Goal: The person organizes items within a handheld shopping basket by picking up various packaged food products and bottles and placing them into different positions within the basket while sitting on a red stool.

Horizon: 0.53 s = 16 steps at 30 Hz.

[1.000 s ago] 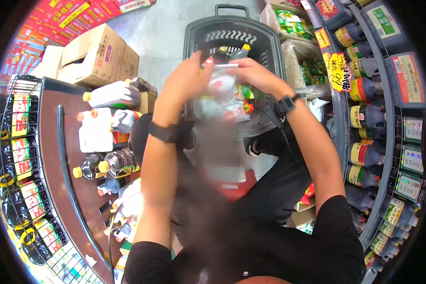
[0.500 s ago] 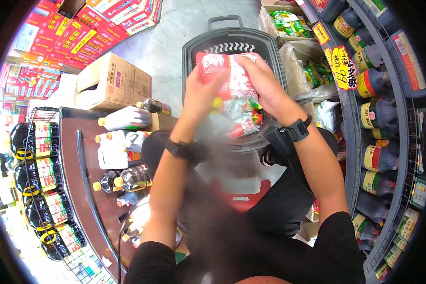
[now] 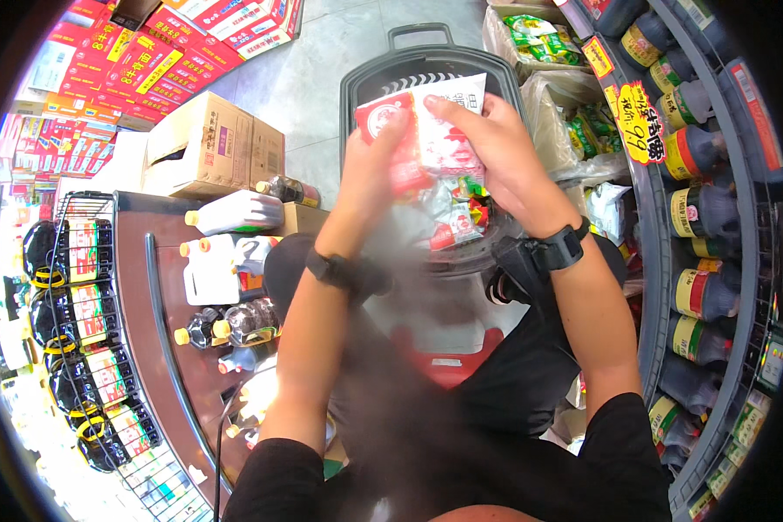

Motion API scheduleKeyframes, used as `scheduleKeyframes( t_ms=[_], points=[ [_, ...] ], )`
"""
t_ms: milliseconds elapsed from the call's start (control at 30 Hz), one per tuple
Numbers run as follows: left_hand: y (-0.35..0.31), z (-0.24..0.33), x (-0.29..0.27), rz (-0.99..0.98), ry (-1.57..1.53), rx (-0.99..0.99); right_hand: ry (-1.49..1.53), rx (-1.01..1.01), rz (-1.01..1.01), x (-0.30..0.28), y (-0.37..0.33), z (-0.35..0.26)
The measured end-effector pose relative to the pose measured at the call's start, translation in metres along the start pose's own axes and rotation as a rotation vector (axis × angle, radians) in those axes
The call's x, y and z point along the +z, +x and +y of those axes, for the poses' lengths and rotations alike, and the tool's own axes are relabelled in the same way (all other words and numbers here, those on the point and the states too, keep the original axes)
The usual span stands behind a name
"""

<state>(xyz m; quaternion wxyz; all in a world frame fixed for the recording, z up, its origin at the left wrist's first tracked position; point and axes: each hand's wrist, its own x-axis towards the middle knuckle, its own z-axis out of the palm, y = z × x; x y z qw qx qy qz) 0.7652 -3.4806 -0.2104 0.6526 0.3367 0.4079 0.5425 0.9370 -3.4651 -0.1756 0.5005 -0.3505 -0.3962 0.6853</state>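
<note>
Between my two hands are red-and-white packets (image 3: 451,146), held over a dark grey shopping basket (image 3: 350,104). My left hand (image 3: 370,165) grips their left side, its thumb on the red part; its fingers are partly blurred. My right hand (image 3: 496,152) clasps the right side, thumb on the front and fingers behind. Whether it is one packet or a small stack I cannot tell. Below the held packets, more shiny colourful packets (image 3: 461,217) lie in the near part of the basket. A blurred patch hides part of the basket's near left side.
On the right stands a shelf (image 3: 652,287) of dark sauce bottles (image 3: 696,213) with a yellow price sign (image 3: 642,122). Open boxes of green packets (image 3: 539,39) line its foot. At left are a cardboard box (image 3: 202,143), bottles on a brown surface (image 3: 148,261), a wire rack (image 3: 87,202) and stacked red cartons (image 3: 139,65).
The held packets have tilted and turned, now showing a white corner at upper right. My left hand has shifted slightly down and my right hand a little to the right.
</note>
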Motion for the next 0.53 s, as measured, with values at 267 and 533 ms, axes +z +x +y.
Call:
scheduleKeyframes(
  t_ms=[267, 533],
  points=[
    [-0.006, -0.006, 0.001, 0.029, 0.370, 0.156, -0.017, 0.186, 0.122, 0.002, -0.024, 0.007],
    [-0.004, -0.010, -0.005, 0.178, 0.434, 0.322, -0.117, 0.037, 0.073, 0.001, -0.008, 0.023]
  ],
)
